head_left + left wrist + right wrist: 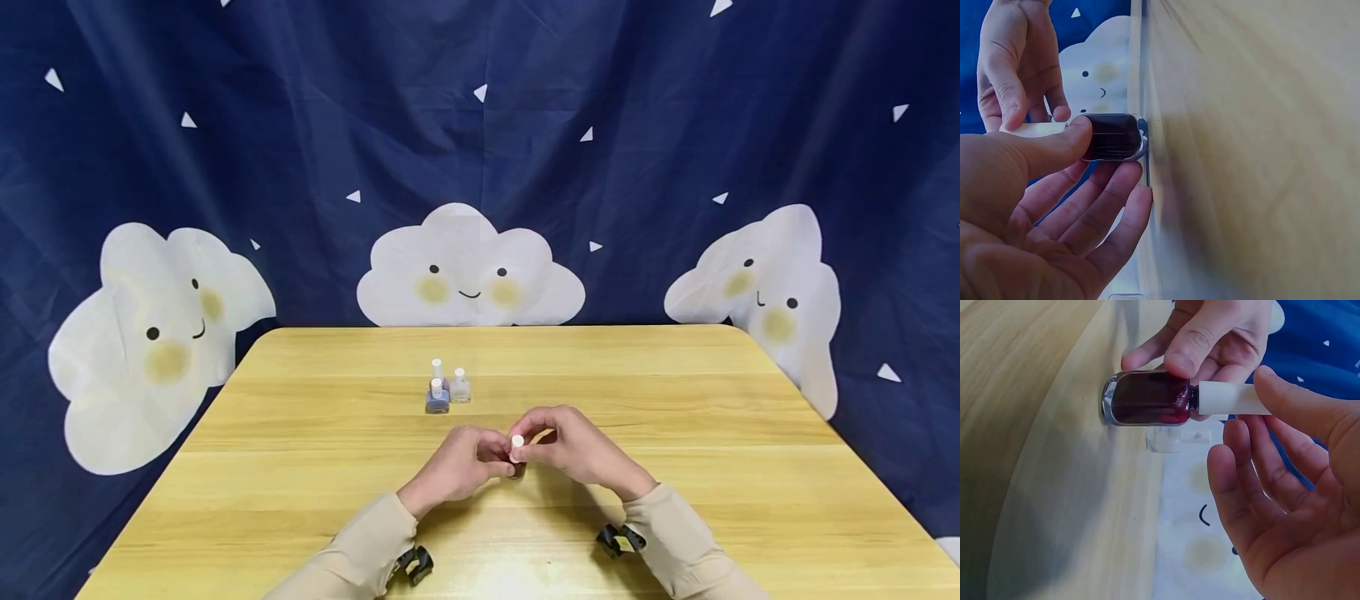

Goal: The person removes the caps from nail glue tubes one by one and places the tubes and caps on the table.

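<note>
A nail polish bottle [1147,397] of dark red glass stands upright at the table's middle. My left hand [456,467] grips the glass between thumb and fingers. On the bottle's white cap [1229,398] my right hand [573,446] has a pinch with thumb and fingertips. Between cap and glass a strip of dark neck shows in the right wrist view. The bottle's base is at or very near the tabletop; whether it touches, I cannot tell.
Farther back on the wooden table [300,483] stand a blue nail polish bottle [437,403], a clear one [461,392] and a third, partly hidden, with a white cap [437,365]. A dark blue curtain [480,150] with clouds hangs behind the table's far edge.
</note>
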Demonstrator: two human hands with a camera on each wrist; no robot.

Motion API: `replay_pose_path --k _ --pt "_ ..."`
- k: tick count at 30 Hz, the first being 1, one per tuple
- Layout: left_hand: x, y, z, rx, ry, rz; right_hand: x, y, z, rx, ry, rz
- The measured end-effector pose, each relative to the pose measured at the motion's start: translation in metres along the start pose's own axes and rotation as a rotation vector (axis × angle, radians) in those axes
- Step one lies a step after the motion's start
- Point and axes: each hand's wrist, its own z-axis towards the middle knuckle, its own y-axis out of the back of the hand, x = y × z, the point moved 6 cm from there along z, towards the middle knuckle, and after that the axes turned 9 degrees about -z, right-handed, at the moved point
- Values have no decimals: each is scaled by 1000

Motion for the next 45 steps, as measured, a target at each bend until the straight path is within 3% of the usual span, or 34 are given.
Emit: replay_pose_path --k 9,16,25,33,45 --pt "2 0 1 -8 -7 12 3 2 1 -54 -2 -83" --pt "5 2 -3 -14 12 -3 6 4 1 -52 -2 -68" --pt "4 1 -1 -9 -10 -19 6 5 1 -48 0 -81" --pt "6 1 -3 -16 28 -17 5 4 2 -53 2 -79" --pt "5 0 -1 -15 15 -10 3 4 0 -67 -14 -83"
